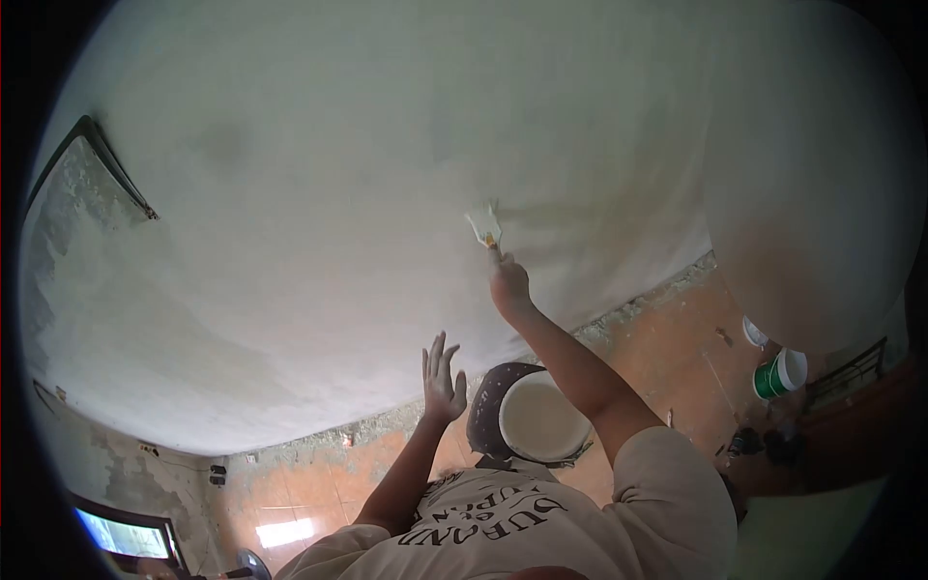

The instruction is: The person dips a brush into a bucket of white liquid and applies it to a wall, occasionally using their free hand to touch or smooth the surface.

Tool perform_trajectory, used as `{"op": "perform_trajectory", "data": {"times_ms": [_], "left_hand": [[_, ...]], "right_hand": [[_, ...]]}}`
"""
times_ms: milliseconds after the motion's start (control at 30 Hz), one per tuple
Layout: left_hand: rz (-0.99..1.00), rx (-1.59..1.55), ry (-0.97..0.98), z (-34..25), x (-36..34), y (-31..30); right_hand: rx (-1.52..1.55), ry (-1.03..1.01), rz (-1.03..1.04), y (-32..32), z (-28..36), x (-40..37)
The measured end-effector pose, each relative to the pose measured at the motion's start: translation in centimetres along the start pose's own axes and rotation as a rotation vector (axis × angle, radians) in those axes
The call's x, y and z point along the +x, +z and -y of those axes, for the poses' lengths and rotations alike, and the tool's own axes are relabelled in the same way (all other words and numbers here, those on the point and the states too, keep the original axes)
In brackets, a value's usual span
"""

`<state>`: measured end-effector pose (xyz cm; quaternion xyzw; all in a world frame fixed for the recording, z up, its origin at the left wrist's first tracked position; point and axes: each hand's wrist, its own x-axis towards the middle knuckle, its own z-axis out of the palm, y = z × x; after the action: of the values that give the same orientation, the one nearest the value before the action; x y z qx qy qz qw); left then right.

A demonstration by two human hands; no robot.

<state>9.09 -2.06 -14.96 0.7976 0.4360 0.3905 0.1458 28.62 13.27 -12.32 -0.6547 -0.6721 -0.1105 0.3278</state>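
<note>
My right hand (510,282) is raised to the wall and wrapped round the handle of a putty knife (485,224). The knife's broad blade is smeared with white and lies against the pale wall (367,193). Lower and to the left, my left hand (443,382) is held up in front of the wall, fingers spread and nothing in it. Between my arms is a round white bucket (544,418), seen from above, with pale material inside. Beneath it shows a dark, white-speckled seat (491,411).
Orange floor tiles (387,456) run along the wall's rough base. To the right lies a green-and-white bucket (779,374). A lit screen (124,536) stands at lower left, near a fan (253,564). A dark-framed recess (92,184) breaks the wall at upper left.
</note>
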Motion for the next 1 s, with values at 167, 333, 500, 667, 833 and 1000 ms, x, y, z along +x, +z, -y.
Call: {"op": "perform_trajectory", "data": {"times_ms": [167,333,500,667,833,1000], "left_hand": [[-0.028,-0.229,-0.017,-3.5,2.9,-1.3],[0.119,-0.378,-0.010,-5.1,4.3,-3.6],[0.113,-0.474,0.001,-5.2,6.7,-5.4],[0.120,-0.541,0.030,-4.8,9.1,-7.1],[0.111,-0.634,0.059,-4.6,10.3,-8.9],[0.095,-0.681,0.077,-3.2,10.5,-9.7]], "right_hand": [[0.046,0.069,0.153,-1.3,-1.7,-1.6],[0.072,0.186,0.171,-6.1,-3.1,4.4],[-0.121,0.090,0.098,-16.1,0.3,14.4],[-0.138,-0.044,-0.196,-26.8,6.6,18.0],[-0.013,-0.069,-0.387,-29.2,8.8,17.7],[0.198,-0.053,-0.441,-19.4,8.4,15.8]]}}
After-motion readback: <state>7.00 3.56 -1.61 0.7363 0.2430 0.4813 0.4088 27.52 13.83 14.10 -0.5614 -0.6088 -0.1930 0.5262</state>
